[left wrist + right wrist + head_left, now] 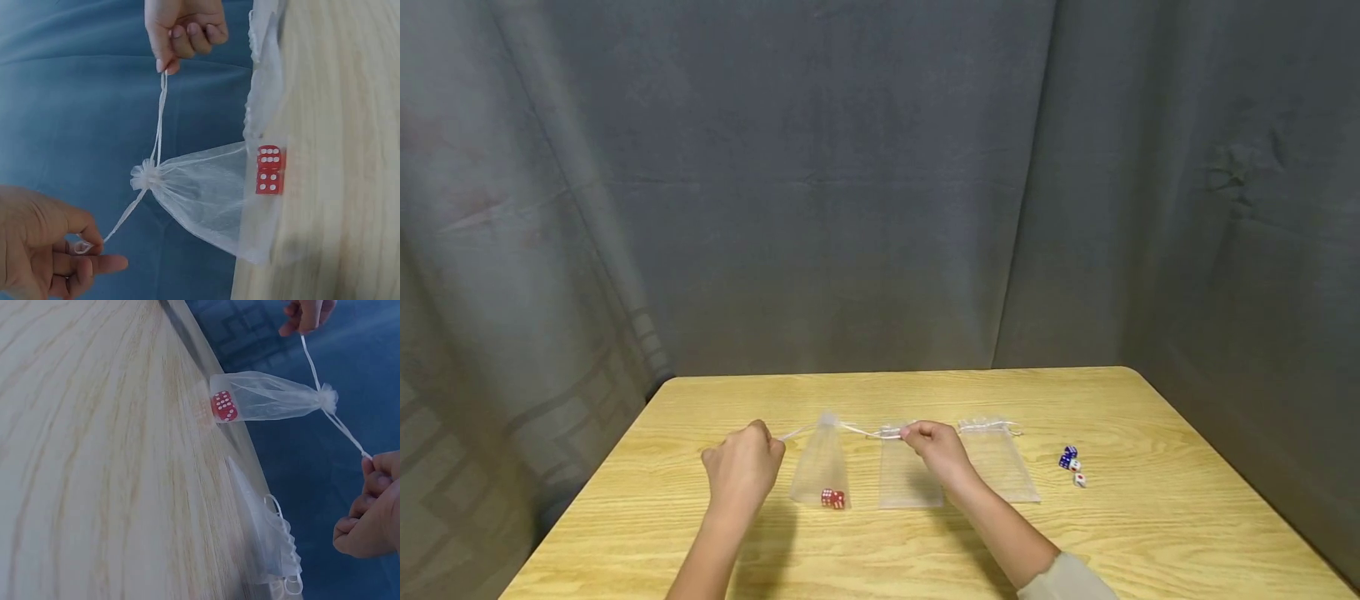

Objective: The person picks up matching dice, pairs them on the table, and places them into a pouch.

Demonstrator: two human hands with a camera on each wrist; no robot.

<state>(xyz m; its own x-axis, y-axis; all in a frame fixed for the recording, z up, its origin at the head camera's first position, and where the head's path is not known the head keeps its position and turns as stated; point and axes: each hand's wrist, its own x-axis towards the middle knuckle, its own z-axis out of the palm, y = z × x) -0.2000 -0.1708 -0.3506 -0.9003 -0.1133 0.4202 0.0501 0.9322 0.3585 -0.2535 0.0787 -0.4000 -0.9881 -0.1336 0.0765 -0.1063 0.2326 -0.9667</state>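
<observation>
A sheer white drawstring pouch [822,462] stands upright on the table, its neck gathered into a tight ruffle [147,176]. Red dice [832,498] with white pips lie in its bottom corner. My left hand [743,468] pinches the drawstring loop on the left side, between thumb and fingers. On the other side my right hand [942,450] pinches the opposite drawstring [350,437] with thumb and forefinger. Both cords stretch out from the neck, away from each other. In the left wrist view the left hand [50,247] has a cord end curled at its fingers.
Two more flat sheer pouches, a middle one [912,479] and a right one [1003,467], lie beside the first, partly under my right hand and forearm. Further right sit blue dice [1067,457] and white dice [1079,479]. Grey curtains [850,208] hang behind the wooden table [700,408].
</observation>
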